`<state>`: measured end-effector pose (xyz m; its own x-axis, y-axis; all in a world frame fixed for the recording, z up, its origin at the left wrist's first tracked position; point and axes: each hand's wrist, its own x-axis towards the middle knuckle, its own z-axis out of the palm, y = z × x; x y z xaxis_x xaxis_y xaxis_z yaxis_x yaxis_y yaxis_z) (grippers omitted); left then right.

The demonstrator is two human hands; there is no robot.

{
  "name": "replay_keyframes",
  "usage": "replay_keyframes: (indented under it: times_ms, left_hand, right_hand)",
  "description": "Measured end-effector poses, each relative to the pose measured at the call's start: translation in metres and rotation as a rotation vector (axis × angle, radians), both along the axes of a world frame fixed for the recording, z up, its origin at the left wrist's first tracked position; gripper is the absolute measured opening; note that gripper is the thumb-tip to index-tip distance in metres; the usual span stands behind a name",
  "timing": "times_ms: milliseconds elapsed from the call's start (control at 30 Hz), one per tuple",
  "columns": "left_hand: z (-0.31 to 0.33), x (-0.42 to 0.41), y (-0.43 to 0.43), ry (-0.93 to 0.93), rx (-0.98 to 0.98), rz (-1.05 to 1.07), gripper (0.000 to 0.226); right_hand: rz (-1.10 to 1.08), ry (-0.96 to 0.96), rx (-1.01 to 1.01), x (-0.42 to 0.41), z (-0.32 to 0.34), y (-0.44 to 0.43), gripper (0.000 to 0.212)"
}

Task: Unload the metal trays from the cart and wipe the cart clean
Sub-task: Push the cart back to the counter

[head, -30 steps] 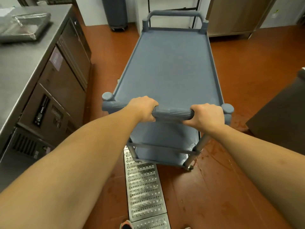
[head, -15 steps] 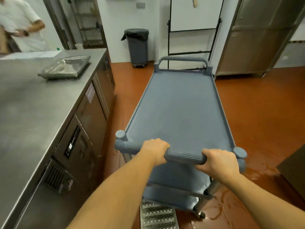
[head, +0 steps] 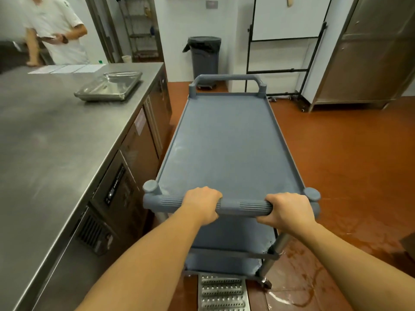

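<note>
Beside the tabletop [head: 56, 135], we hold the cart [head: 226, 149], its top shelf bare.
The metal trays [head: 110, 87] sit on the tabletop, left of the cart; our left hand [head: 201, 204] and right hand [head: 289, 211] each close a full grip round its near handle [head: 244, 206]. The wet floor [head: 301, 257] beneath it could make it skid.

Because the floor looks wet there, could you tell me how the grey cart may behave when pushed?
The cart likely rolls easily: a caster shows below and its top is bare. The wet floor beside that caster might make it skid. The ribbed handle should resist slipping.
</note>
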<state>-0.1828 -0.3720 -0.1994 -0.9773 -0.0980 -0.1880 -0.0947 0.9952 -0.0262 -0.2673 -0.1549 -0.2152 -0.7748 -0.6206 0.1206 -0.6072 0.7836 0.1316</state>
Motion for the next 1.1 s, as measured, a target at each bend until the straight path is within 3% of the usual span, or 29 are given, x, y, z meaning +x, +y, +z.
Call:
replay_keyframes:
  times_ms: [233, 500, 733, 1100]
  left_hand:
    - [0.002, 0.024, -0.051, -0.015, -0.014, 0.071, 0.019]
    - [-0.004, 0.049, -0.093, 0.136, -0.053, 0.044, 0.026]
    - [-0.009, 0.056, -0.145, 0.138, -0.026, 0.073, 0.032]
    - [-0.010, 0.063, -0.210, 0.126, -0.025, 0.079, 0.031]
  right_hand:
    - [0.074, -0.055, -0.024, 0.012, 0.002, -0.056, 0.041]
    - [0.137, -0.080, -0.037, 0.018, 0.004, -0.104, 0.037]
    - [0.129, -0.104, -0.074, 0.031, 0.004, -0.155, 0.034]
    - [0.075, -0.134, -0.083, 0.053, -0.001, -0.215, 0.048]
